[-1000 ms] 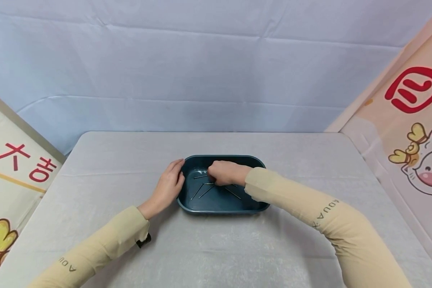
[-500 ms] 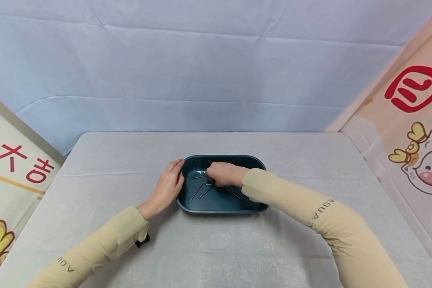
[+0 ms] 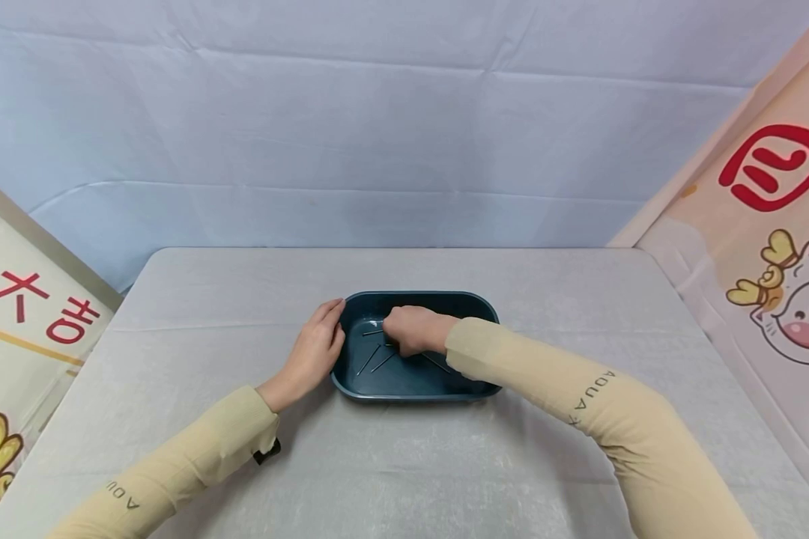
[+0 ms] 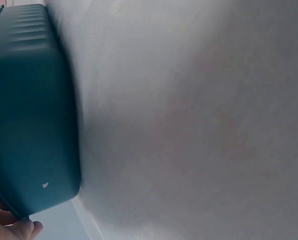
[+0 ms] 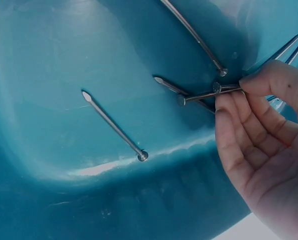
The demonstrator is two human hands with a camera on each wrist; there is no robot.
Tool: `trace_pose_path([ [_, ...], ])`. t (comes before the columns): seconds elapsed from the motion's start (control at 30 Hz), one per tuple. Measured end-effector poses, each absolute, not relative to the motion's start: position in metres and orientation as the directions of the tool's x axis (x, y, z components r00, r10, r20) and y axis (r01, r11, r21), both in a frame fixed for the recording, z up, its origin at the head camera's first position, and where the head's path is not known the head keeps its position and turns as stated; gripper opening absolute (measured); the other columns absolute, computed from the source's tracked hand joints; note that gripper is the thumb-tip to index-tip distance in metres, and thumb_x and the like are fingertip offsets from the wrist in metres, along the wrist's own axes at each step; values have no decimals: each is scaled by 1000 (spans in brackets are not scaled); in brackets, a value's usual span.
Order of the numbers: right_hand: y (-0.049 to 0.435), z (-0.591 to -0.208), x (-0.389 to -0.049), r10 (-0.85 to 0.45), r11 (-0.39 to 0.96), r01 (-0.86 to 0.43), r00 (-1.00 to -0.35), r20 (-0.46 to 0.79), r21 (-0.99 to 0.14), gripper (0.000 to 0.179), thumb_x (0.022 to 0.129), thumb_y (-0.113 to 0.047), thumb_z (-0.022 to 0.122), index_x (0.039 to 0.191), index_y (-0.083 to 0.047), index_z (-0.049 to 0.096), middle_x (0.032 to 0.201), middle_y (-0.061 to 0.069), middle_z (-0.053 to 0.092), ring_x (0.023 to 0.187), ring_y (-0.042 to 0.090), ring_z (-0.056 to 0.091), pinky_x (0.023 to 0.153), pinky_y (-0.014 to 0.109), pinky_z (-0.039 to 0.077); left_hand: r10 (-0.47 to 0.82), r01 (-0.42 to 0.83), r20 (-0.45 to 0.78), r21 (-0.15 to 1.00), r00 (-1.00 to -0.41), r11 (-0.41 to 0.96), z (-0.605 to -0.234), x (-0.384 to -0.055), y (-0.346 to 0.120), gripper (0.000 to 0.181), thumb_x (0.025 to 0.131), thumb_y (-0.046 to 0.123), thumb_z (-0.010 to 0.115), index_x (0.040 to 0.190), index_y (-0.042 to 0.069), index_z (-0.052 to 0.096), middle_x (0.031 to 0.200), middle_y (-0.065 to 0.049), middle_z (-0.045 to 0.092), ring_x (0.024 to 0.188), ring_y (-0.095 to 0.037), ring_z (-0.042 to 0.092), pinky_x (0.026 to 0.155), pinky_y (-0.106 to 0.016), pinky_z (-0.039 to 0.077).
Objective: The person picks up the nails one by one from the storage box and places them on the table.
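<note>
Several long metal nails (image 5: 114,127) lie on the bottom of a dark teal plastic basin (image 3: 418,397). My right hand (image 3: 414,330) is down inside the basin. In the right wrist view, its thumb and fingers pinch more than one nail (image 5: 201,96), with the flat heads sticking out to the left. Pointed shafts show beyond the thumb. Just beside the fingers lie another nail (image 5: 196,40) and one partly under the held ones (image 5: 170,86). My left hand (image 3: 313,348) grips the basin's left rim. Its fingertips (image 4: 24,227) sit at the rim's corner in the left wrist view.
The basin stands on a table with a pale grey cloth (image 3: 404,464). A light blue cloth backdrop (image 3: 377,135) hangs behind it. Printed panels flank the table, one at the left (image 3: 34,367) and one at the right (image 3: 768,262).
My right hand has shifted slightly left and toward the near side within the basin, its sleeve following. The left hand and the basin look almost unchanged.
</note>
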State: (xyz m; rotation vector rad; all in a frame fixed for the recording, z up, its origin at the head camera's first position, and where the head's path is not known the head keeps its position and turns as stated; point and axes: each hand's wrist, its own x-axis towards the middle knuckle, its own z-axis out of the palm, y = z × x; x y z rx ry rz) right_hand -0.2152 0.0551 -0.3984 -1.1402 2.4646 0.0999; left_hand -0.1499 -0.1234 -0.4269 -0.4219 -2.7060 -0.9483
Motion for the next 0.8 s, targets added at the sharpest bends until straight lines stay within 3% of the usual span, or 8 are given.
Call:
trace_pose_path([
  [0.53, 57, -397, -215, -695, 667, -742, -590, -411, -62, 7, 81, -5, 63, 86, -7, 68, 65, -1, 53, 57, 12, 45, 54, 21, 42, 192, 361, 336, 564, -922, 743, -430, -151, -123, 40, 87, -2, 47, 127, -12, 45, 129, -23, 46, 118, -31, 47, 94, -42, 42],
  [0.8, 62, -391, -217, -712, 653, -755, -583, -391, -63, 7, 80, -3, 63, 82, -10, 65, 64, -2, 50, 56, 12, 41, 52, 22, 37, 193, 358, 334, 552, -922, 753, -430, -151, -122, 41, 88, -2, 47, 127, -11, 45, 129, -22, 46, 118, -31, 46, 94, -42, 42],
])
